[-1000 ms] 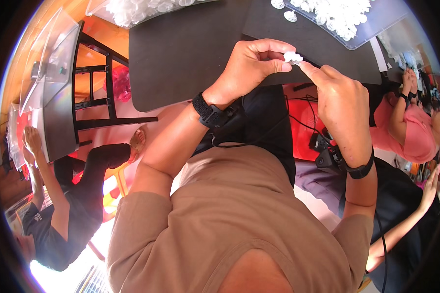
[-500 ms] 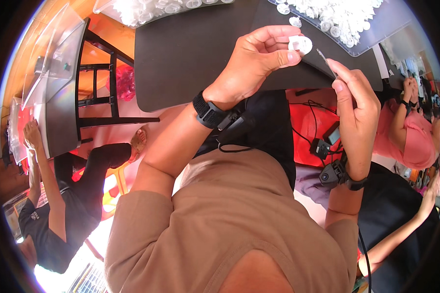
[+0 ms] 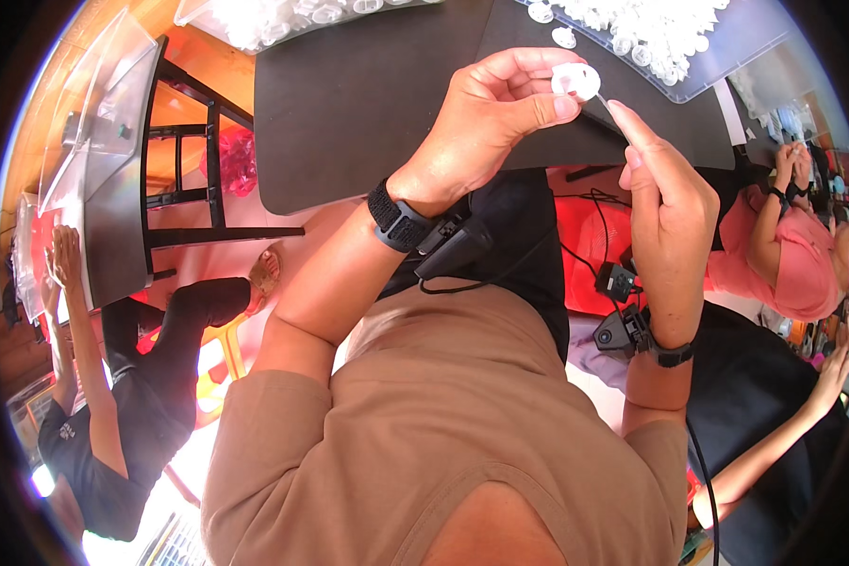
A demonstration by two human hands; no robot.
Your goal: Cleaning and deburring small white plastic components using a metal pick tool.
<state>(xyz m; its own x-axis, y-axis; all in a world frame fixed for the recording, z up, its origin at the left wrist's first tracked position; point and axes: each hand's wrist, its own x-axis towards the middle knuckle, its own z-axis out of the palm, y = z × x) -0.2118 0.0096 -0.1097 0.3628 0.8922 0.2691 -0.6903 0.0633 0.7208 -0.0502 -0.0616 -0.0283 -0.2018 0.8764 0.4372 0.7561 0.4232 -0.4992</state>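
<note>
Your left hand pinches the white plastic disc at its 2 o'clock. Your right hand grips a thin metal tool pointing toward 11 o'clock, tip at the disc's edge.

- The small piece I hold, smooth white plastic;
- my thin tool, seemingly metal;
- the dark tabletop before me, smooth and matt;
- a clear tray, glossy plastic;
- my brown shirt, matt cloth;
- my black wrist strap, rough fabric
</note>
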